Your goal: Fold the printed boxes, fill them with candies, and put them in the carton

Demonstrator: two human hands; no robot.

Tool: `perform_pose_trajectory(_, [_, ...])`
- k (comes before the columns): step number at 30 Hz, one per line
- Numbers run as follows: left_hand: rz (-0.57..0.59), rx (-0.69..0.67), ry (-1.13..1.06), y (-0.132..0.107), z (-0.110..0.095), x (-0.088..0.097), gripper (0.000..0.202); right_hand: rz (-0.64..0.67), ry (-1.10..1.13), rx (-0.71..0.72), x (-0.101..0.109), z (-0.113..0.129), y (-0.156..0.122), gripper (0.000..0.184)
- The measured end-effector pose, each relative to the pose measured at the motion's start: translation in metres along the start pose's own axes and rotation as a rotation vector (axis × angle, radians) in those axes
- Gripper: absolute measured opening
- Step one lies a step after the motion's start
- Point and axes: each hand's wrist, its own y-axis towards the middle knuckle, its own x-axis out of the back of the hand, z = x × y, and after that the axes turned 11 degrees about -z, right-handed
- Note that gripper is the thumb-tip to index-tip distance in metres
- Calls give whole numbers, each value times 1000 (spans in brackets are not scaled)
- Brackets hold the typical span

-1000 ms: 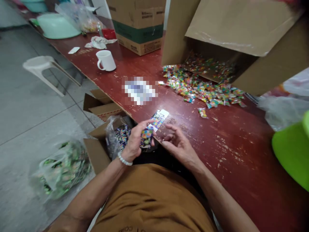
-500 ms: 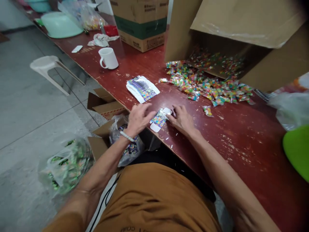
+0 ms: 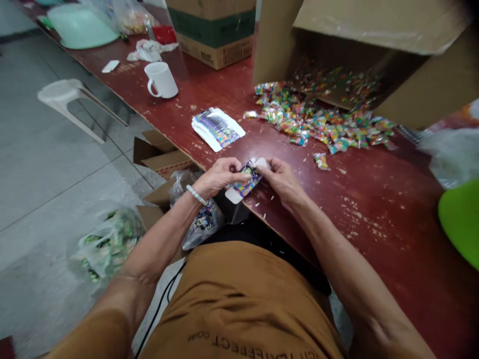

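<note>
Clock centred on small printed carton [image 3: 246,190], between both hands at the near table edge, white flap pointing to 7 o'clock. Left hand [image 3: 220,175]: at 9 o'clock, forearm in from 8, pale bead bracelet [image 3: 196,195] at wrist; forefinger crooked, thumb laid flat over the carton's face; grip from beneath hidden, cannot tell. Right hand [image 3: 281,178]: at 3 o'clock, forearm in from 4; thumb and forefinger narrowed, pinching the carton's far end beside a white flap. Surface: red table [image 3: 377,259], paint scuffed, white flecks [image 3: 264,216] at 5 o'clock. Flat printed cartons [image 3: 219,128], stacked, 11 o'clock, near. White mug [image 3: 163,80], upright, same bearing, farther. Wrapped sweets [image 3: 316,122], heaped, between 1 and 2 o'clock, running into large open box [image 3: 411,92]; single wrapped sweet [image 3: 321,161], apart, between 2 and 3. Green-banded box [image 3: 215,27], toward 12. Bright green object [image 3: 462,222], partly in view, 3 o'clock. Room: grey tiled floor [image 3: 60,184]; white stool [image 3: 62,92] at 10 o'clock; clear bag of green packets [image 3: 108,244], on floor, at 8.
</note>
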Motion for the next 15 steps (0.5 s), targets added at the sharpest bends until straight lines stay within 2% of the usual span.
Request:
perform_pose_trajectory(2, [145, 73, -249, -8, -7, 13, 28, 81, 206, -7, -3, 14, -3, 33])
perform_pose_trajectory(5, [323, 309, -403, -22, -19, 30, 33, 177, 258, 109, -11, 41, -8, 30])
perform_pose_trajectory(7, [320, 442, -397, -29, -24, 36, 29, 114, 160, 246, -16, 56, -13, 26])
perform_pose_trajectory(8, [299, 456, -391, -32, -25, 38, 26, 41, 81, 334, -18, 61, -16, 26])
perform_pose_trajectory(9, [285, 426, -397, -33, -25, 38, 25, -39, -9, 427, -19, 64, -18, 28])
perform_pose_trajectory(11, [311, 285, -425, -35, -24, 38, 27, -146, -177, 577, -20, 66, -21, 36])
perform_pose_trajectory(13, [387, 163, -432, -36, -24, 38, 33, -166, -277, 652, -18, 66, -24, 38])
perform_pose_trajectory(15, [402, 149, -416, -37, -26, 37, 35, -189, -301, 680, -16, 67, -25, 40])
